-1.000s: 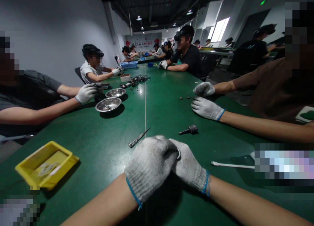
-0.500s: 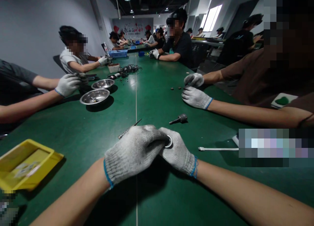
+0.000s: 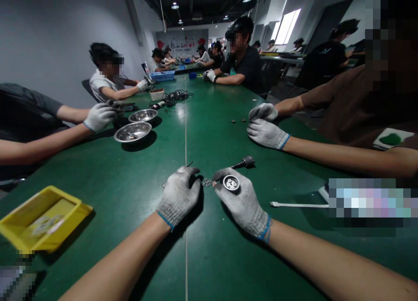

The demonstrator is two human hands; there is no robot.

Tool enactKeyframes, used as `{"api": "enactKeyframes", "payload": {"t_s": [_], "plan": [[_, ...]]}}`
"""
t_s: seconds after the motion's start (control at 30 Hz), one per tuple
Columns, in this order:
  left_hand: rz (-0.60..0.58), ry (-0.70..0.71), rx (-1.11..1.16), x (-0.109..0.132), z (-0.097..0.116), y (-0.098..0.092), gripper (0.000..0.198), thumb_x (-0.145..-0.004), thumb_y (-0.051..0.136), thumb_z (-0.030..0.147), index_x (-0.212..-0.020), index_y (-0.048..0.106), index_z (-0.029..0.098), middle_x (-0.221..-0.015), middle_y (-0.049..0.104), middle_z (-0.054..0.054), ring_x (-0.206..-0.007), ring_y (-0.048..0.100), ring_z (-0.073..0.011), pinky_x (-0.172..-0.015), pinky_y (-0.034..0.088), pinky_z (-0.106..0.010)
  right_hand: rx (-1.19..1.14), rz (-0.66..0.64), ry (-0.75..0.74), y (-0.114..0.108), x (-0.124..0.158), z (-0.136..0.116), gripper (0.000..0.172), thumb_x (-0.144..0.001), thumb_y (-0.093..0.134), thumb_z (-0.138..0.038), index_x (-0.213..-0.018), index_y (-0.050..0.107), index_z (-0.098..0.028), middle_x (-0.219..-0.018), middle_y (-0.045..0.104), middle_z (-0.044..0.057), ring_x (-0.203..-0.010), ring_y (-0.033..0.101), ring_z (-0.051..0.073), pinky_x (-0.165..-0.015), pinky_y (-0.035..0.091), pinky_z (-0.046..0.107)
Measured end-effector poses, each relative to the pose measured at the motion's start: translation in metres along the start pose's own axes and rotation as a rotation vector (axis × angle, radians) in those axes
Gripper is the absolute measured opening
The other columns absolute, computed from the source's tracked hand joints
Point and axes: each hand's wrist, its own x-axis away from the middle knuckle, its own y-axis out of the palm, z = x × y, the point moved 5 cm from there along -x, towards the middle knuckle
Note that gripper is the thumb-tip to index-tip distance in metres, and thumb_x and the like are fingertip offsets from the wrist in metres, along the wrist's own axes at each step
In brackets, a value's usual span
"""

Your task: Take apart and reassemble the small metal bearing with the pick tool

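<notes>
My left hand (image 3: 179, 197), in a grey-white knit glove, hangs low over the table with thumb and fingers apart. Just right of its fingertips lies a cluster of several small metal rings (image 3: 207, 182). My right hand (image 3: 245, 205), gloved too, is closed around a round metal cup-like part (image 3: 231, 183); its open face is turned up and small shiny pieces show inside. Mostly hidden behind my left hand is a thin pointed tool (image 3: 190, 163). Beyond my right hand lies a dark metal tool with a thick round end (image 3: 248, 162).
A yellow bin (image 3: 76, 209) stands at the left on the green table (image 3: 146, 257). Two steel bowls (image 3: 121, 140) are farther back, near a co-worker's gloved hand (image 3: 99, 117). Another co-worker's gloved hands (image 3: 267, 133) rest at the right. A white cable (image 3: 298, 205) lies nearer me.
My hands have come apart; the left moved away from the metal part, which stays in my right hand, now facing up. The small rings between them have come into view.
</notes>
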Motion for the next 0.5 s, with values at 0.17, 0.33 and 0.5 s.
{"api": "enactKeyframes", "payload": {"t_s": [0.17,0.33,0.5], "plan": [[-0.151,-0.024,-0.093,0.003,0.008,0.004,0.015,-0.092,0.065,0.021,-0.090,0.079,0.019,-0.089,0.074,-0.008,-0.084,0.072,-0.0226,-0.079,0.057,-0.033,0.003,0.106,0.082,-0.003,-0.003,0.007,0.009,-0.080,0.067,-0.030,-0.084,0.070,-0.023,-0.082,0.079,0.005,-0.077,0.075,0.022,-0.073,0.061,0.033],[-0.193,0.048,-0.127,0.005,0.011,0.005,0.020,-0.097,0.062,0.024,-0.086,0.079,0.019,-0.088,0.073,-0.008,-0.083,0.070,-0.0208,-0.078,0.054,-0.031,0.014,0.073,0.103,0.000,-0.005,0.008,0.010,-0.080,0.067,-0.030,-0.084,0.070,-0.022,-0.081,0.080,0.005,-0.076,0.075,0.023,-0.072,0.062,0.033],[-0.010,0.200,-0.034,0.010,0.010,-0.001,0.018,-0.096,0.064,0.021,-0.087,0.078,0.019,-0.082,0.072,-0.006,-0.076,0.070,-0.0190,-0.072,0.056,-0.030,0.023,0.057,0.105,0.002,-0.005,0.008,0.012,-0.081,0.068,-0.032,-0.084,0.070,-0.021,-0.081,0.079,0.006,-0.075,0.076,0.023,-0.071,0.062,0.033]]}}
